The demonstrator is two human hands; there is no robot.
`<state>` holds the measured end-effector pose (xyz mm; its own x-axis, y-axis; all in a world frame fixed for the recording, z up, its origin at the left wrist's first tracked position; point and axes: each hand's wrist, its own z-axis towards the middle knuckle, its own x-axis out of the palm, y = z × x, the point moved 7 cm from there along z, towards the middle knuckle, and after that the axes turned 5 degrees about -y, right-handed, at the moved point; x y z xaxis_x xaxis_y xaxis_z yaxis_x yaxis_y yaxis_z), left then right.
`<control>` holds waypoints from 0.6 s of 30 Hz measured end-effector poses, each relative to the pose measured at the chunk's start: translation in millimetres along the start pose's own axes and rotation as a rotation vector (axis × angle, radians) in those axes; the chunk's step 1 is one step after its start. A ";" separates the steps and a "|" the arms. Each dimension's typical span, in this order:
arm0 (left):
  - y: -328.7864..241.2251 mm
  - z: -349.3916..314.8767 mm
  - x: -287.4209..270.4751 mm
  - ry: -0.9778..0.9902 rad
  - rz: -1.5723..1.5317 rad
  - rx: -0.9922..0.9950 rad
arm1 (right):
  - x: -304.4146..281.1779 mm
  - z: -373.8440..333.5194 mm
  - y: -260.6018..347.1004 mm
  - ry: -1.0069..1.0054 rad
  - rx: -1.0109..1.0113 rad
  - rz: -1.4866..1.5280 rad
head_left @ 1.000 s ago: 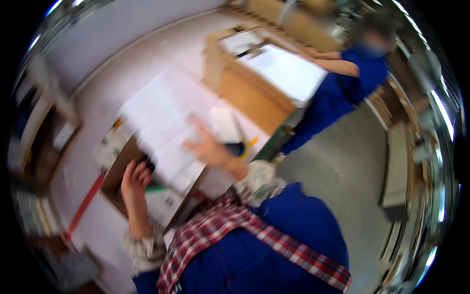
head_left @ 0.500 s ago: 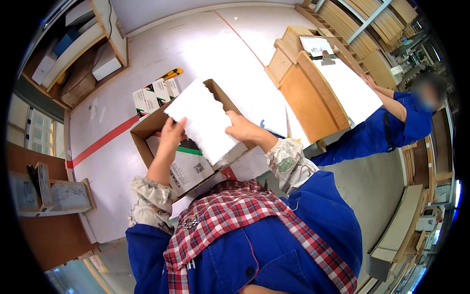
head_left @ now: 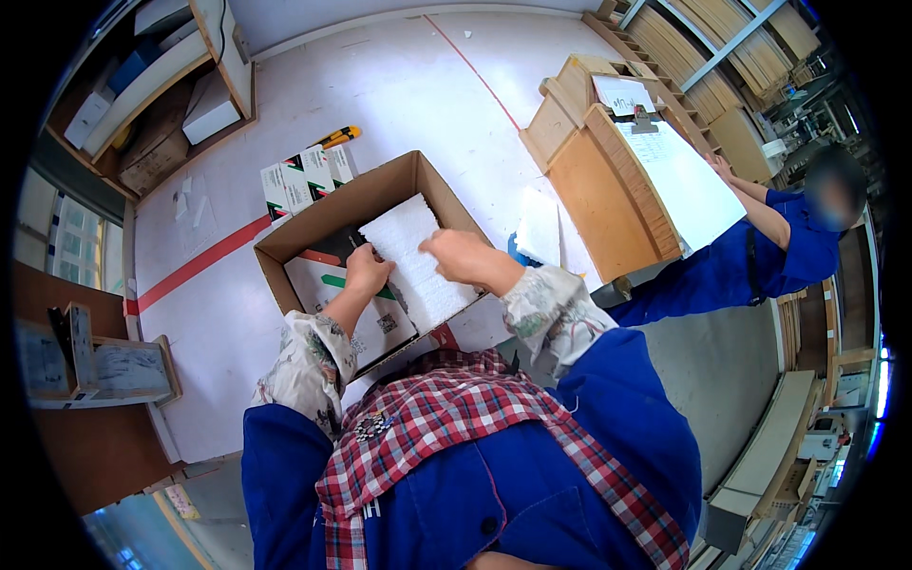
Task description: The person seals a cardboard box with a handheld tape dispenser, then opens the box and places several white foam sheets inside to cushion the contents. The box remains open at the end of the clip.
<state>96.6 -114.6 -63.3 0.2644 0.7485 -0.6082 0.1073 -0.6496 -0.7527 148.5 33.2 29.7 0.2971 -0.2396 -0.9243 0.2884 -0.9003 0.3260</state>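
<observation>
A white foam sheet [head_left: 415,268] lies tilted in the right part of an open brown cardboard box [head_left: 429,178]. My left hand [head_left: 368,273] is closed at the sheet's left edge, its fingertips against the foam. My right hand [head_left: 467,258] rests over the sheet's right side, fingers curled and pressed onto its upper surface. Left of the foam, inside the box, sits a white printed carton [head_left: 328,283] with red, black and green marks; the sheet and my left hand hide part of it.
Behind the box are small printed cartons [head_left: 302,178] and a yellow-black utility knife [head_left: 339,138]. To the right, another white foam piece [head_left: 539,226] lies beside a wooden stand [head_left: 608,180] with a clipboard [head_left: 679,171]. A co-worker in blue [head_left: 741,252] stands beyond it.
The foam sheet has gone down into the box, its top edge now below the rim. My left hand moved right with it; my right hand shifted onto its surface.
</observation>
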 end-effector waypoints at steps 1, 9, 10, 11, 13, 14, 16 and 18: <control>-4.0 1.2 1.1 0.046 0.052 0.009 | 9.2 2.1 5.8 0.096 -0.061 0.036; -85.9 -41.0 -6.7 -0.037 0.579 0.425 | 73.1 7.3 4.4 0.512 -0.197 -0.169; -83.4 -41.0 5.2 -0.010 0.592 0.473 | 72.4 6.9 4.7 0.510 -0.216 -0.170; -82.7 -48.7 19.0 0.072 0.555 0.567 | 74.0 7.7 1.4 0.479 -0.240 -0.099; -69.9 -54.9 47.0 0.223 0.487 0.557 | 72.8 13.2 -10.2 0.407 -0.271 0.040; -63.2 -55.3 51.3 0.214 0.495 0.579 | 69.4 22.1 -19.2 0.410 -0.216 -0.037; -55.1 -56.8 57.1 0.203 0.514 0.618 | 44.4 40.8 -27.5 0.417 -0.107 -0.183; -49.2 -57.1 64.7 0.219 0.529 0.561 | -2.2 56.5 -4.4 0.270 -0.029 -0.182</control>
<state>163.1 -41.9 -51.2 0.3336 0.2788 -0.9005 -0.5676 -0.7033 -0.4280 95.1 17.2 19.1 0.4677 0.0330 -0.8833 0.3835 -0.9079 0.1692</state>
